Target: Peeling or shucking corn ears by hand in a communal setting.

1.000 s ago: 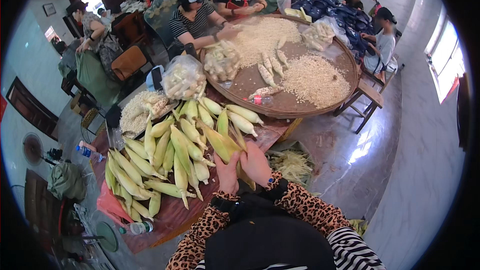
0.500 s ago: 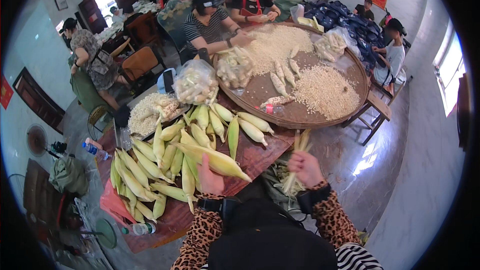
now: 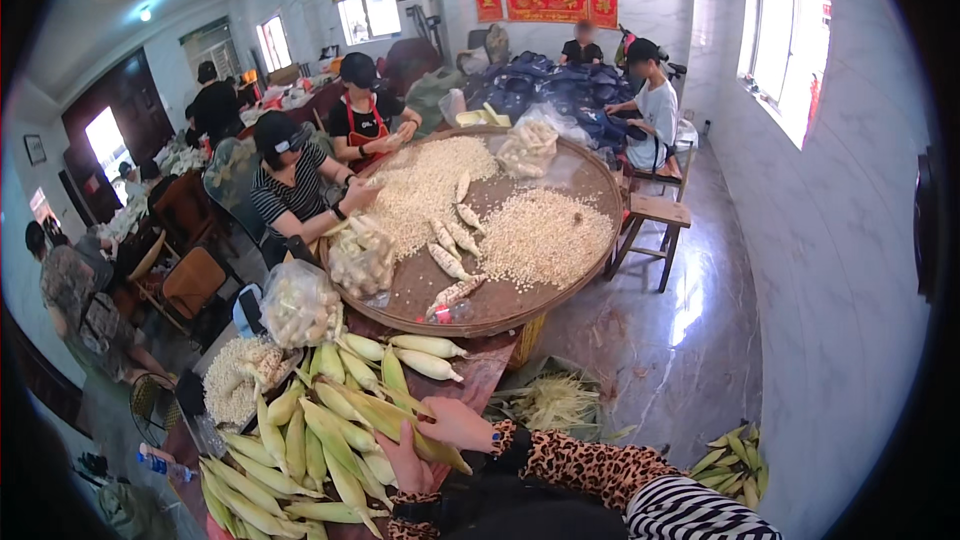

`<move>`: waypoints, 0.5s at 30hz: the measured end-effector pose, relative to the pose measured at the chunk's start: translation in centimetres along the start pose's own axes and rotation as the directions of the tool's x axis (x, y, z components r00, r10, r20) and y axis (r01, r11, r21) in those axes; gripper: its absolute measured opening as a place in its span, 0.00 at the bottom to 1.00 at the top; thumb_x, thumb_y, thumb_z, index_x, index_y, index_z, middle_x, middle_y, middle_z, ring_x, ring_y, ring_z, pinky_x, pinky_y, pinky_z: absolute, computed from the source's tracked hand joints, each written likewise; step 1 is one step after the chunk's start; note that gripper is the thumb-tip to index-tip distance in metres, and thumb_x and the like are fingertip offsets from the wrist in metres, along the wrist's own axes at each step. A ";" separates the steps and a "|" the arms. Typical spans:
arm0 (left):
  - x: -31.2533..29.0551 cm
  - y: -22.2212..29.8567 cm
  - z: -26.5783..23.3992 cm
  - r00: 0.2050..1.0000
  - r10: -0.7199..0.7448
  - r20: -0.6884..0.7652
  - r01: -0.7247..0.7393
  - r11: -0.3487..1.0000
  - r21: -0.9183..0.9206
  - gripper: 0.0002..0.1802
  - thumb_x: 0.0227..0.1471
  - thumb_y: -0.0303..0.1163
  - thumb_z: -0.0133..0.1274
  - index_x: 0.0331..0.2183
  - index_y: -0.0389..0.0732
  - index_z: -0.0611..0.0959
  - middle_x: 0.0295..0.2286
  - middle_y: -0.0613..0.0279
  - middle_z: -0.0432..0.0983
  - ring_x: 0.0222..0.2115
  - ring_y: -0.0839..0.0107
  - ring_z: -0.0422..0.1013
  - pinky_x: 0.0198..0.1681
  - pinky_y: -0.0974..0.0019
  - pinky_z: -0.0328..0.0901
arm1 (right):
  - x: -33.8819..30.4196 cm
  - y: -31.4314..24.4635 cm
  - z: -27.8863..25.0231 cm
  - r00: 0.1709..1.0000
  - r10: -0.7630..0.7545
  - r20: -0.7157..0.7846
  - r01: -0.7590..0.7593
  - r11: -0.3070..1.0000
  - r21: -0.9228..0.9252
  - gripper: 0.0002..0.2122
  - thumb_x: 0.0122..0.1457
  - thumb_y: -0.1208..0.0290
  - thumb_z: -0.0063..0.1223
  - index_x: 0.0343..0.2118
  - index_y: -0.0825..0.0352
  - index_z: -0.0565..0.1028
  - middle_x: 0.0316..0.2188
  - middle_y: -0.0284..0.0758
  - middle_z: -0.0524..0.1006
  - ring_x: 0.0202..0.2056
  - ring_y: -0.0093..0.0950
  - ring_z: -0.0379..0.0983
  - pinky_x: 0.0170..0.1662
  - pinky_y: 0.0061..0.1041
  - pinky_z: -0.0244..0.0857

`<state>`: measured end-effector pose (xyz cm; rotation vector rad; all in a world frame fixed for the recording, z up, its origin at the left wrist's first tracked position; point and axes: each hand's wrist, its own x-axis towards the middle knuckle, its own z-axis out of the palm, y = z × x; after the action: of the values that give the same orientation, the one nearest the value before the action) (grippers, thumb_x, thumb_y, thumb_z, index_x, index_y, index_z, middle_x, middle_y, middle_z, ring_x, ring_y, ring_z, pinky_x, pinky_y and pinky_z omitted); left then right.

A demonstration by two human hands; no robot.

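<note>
An ear of corn in green husk (image 3: 443, 453) lies across both my hands above the front of the pile. My left hand (image 3: 407, 462) grips it from below and to the left, fingers wrapped round the husk. From the right my right hand (image 3: 458, 424) reaches across, its fingers closed on the same husk; the fingertips are partly hidden. Beneath and to the left spreads a pile of unhusked corn ears (image 3: 270, 480) on the dark red table (image 3: 490, 372).
A large round woven tray (image 3: 470, 325) holds kernels and several bare cobs. Beside it sit bags of cobs (image 3: 298, 305) and a small tray of kernels (image 3: 232, 380). Stripped husks (image 3: 560, 400) and more corn ears (image 3: 730, 470) lie on the floor. Two people work at the tray's far-left side.
My right hand has let go of the pale husk strips and moved left onto the ear in my left hand. My view has tilted up and turned right.
</note>
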<state>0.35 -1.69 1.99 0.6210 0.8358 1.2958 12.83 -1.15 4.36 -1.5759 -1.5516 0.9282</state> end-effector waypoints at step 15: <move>0.5 0.5 -0.1 0.999 0.006 0.031 -0.007 1.000 0.014 0.32 0.46 0.21 0.49 0.52 0.40 0.56 0.46 0.56 0.62 0.45 0.64 0.63 0.48 0.64 0.60 | 1.0 0.6 -1.5 0.965 -0.013 0.262 -0.018 0.993 0.117 0.13 0.53 0.65 0.46 0.37 0.70 0.70 0.30 0.41 0.75 0.34 0.29 0.72 0.38 0.26 0.63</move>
<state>-0.02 -1.15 2.22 0.6540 0.8182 1.2840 14.48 -0.16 4.57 -1.4157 -1.6393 1.2487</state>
